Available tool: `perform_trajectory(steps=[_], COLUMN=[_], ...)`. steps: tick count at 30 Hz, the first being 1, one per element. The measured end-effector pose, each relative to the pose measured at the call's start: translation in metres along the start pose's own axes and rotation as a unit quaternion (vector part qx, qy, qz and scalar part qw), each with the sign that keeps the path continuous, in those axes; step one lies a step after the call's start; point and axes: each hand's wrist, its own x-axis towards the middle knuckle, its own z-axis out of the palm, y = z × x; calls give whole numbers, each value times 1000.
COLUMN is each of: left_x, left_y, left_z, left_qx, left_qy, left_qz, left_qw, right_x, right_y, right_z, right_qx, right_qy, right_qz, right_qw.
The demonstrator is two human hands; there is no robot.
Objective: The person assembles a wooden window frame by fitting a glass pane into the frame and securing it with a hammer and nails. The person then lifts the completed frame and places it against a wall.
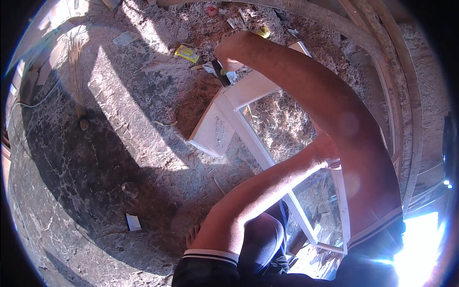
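White glazed wooden frame [254,137] angled in front of the person, above the littered floor [162,191]. Right hand [233,49] curled round dark tool [221,73] at frame's upper-left corner. Left hand [328,149] by right rail, partly hidden; can't tell its grip.

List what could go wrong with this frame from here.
1. The dark bar at the right hand could slip and mark the frame.
2. The right arm partly hides the left hand, so a slip there might go unnoticed.
3. Loose shavings around the frame could let it slide.
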Motion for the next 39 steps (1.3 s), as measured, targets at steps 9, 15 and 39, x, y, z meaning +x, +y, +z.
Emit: perform_trajectory(steps=[9,15,39], left_x=[-7,-11,22], left_y=[-15,-27,80], left_z=[18,25,-38], left_qx=[-80,-152,439], left_qy=[-7,-10,-103], left_qz=[-19,-39,148], left_qw=[997,988,880], right_x=[-3,-2,-275], right_y=[2,5,89], right_z=[6,6,63], right_qx=[-16,-26,466], right_qy=[0,3,325], right_qz=[-5,-6,88], right_qw=[1000,1000,819])
